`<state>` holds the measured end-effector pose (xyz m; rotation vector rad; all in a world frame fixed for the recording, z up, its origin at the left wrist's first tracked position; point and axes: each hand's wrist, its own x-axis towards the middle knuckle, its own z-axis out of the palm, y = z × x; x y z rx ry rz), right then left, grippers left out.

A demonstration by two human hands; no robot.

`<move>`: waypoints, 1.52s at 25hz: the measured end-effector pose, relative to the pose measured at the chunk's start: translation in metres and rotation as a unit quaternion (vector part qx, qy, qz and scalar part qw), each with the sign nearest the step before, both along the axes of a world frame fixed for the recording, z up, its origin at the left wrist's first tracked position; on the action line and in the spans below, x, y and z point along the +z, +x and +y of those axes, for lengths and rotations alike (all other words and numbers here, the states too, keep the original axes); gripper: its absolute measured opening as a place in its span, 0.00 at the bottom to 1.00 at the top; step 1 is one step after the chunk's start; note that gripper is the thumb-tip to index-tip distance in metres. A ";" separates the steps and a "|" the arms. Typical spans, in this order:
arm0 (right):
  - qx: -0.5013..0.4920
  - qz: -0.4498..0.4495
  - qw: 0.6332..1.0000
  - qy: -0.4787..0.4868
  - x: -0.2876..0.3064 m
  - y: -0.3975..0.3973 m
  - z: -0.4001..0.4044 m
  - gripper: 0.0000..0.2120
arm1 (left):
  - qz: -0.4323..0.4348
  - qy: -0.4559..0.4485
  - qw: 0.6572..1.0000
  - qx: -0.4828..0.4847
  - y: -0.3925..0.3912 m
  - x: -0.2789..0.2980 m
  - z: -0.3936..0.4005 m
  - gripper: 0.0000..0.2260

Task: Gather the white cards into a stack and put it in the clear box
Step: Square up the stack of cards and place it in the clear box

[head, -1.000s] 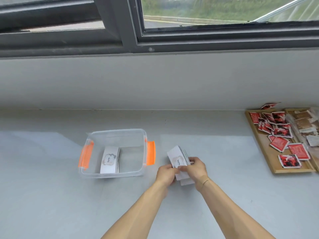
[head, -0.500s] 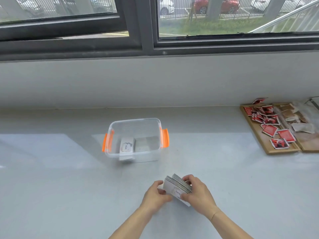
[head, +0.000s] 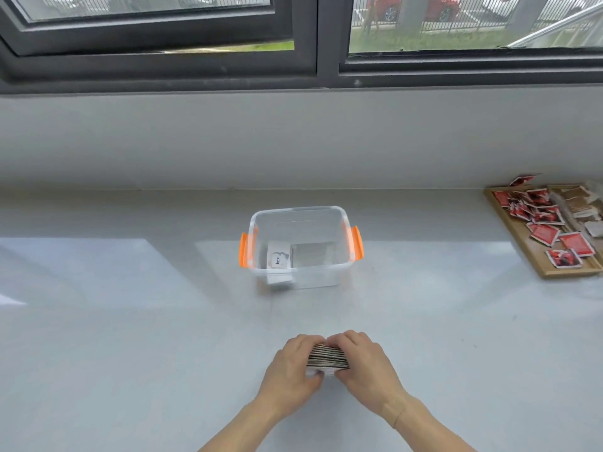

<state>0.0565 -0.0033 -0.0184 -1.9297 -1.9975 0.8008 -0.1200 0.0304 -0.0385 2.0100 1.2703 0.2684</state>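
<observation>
Both hands, left hand (head: pixel 290 370) and right hand (head: pixel 365 363), pinch the stack of white cards (head: pixel 328 357) between curled fingers near the counter's (head: pixel 130 321) front edge; the clear box (head: pixel 300 246) sits toward the back edge.

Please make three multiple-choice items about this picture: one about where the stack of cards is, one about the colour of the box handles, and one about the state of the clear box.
1. Where is the stack of white cards?
A. inside the box
B. between both hands, on the counter in front of the box
C. on the wooden tray

2. What colour are the handles of the clear box?
A. blue
B. green
C. orange

3. What is the state of the clear box?
A. open, with cards already inside
B. closed with a lid
C. tipped on its side

Answers:
1 B: the left hand and the right hand press the stack from both sides, nearer to the person than the box.
2 C: both side handles are orange.
3 A: it has no lid on and stands upright, and a card marked "love" lies inside.
</observation>
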 end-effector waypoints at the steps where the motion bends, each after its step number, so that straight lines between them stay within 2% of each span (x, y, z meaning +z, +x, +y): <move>1: -0.004 0.002 1.000 0.015 0.000 -0.006 0.002 0.23 | 0.002 0.023 1.000 -0.005 -0.005 0.000 0.003 0.22; 6: -0.017 -0.005 0.997 0.069 -0.002 -0.029 0.017 0.21 | 0.028 0.131 0.991 -0.020 -0.023 -0.005 0.023 0.19; 10: -0.020 -0.024 0.996 0.089 -0.012 -0.041 0.030 0.22 | 0.053 0.126 0.990 -0.031 -0.031 -0.012 0.035 0.23; 12: -0.007 -0.046 0.997 0.068 -0.020 -0.046 0.034 0.22 | 0.109 0.124 0.985 -0.047 -0.032 -0.017 0.038 0.22; 14: 0.011 -0.097 0.994 0.048 -0.029 -0.049 0.036 0.19 | 0.170 0.143 0.973 -0.056 -0.032 -0.019 0.039 0.21; 17: 0.019 -0.147 0.988 0.054 -0.038 -0.050 0.034 0.18 | 0.203 0.182 0.960 -0.060 -0.029 -0.024 0.039 0.21; 22: 0.021 -0.155 0.986 0.057 -0.040 -0.050 0.034 0.21 | 0.228 0.244 0.938 -0.088 -0.028 -0.030 0.040 0.22; 24: 0.009 -0.099 0.994 0.054 -0.042 -0.046 0.031 0.28 | 0.227 0.248 0.937 -0.096 -0.028 -0.029 0.041 0.20; 26: -0.054 0.048 0.997 0.039 -0.041 -0.042 0.025 0.37 | 0.231 0.241 0.938 -0.096 -0.029 -0.029 0.042 0.19; 27: -0.117 0.147 0.982 0.032 -0.041 -0.039 0.021 0.38 | 0.230 0.237 0.939 -0.093 -0.029 -0.029 0.042 0.19; 28: -0.210 0.250 0.945 0.025 -0.040 -0.035 0.016 0.37 | 0.229 0.232 0.941 -0.091 -0.028 -0.029 0.042 0.19; 30: -0.408 0.410 0.816 0.017 -0.038 -0.025 0.010 0.31 | 0.224 0.222 0.945 -0.090 -0.028 -0.029 0.041 0.20; 31: -0.469 0.444 0.763 0.018 -0.037 -0.022 0.008 0.27 | 0.219 0.220 0.946 -0.091 -0.027 -0.029 0.041 0.20; 32: -0.497 0.459 0.736 0.017 -0.035 -0.022 0.008 0.24 | 0.214 0.219 0.948 -0.093 -0.027 -0.029 0.041 0.20; 34: -0.485 0.490 0.725 0.003 -0.032 -0.033 0.013 0.20 | 0.205 0.213 0.951 -0.094 -0.026 -0.028 0.041 0.20; 36: -0.419 0.514 0.747 -0.049 -0.030 -0.052 0.016 0.19 | 0.200 0.197 0.956 -0.080 -0.026 -0.026 0.040 0.21; 38: -0.375 0.512 0.768 -0.088 -0.027 -0.063 0.014 0.25 | 0.201 0.177 0.961 -0.065 -0.027 -0.024 0.039 0.21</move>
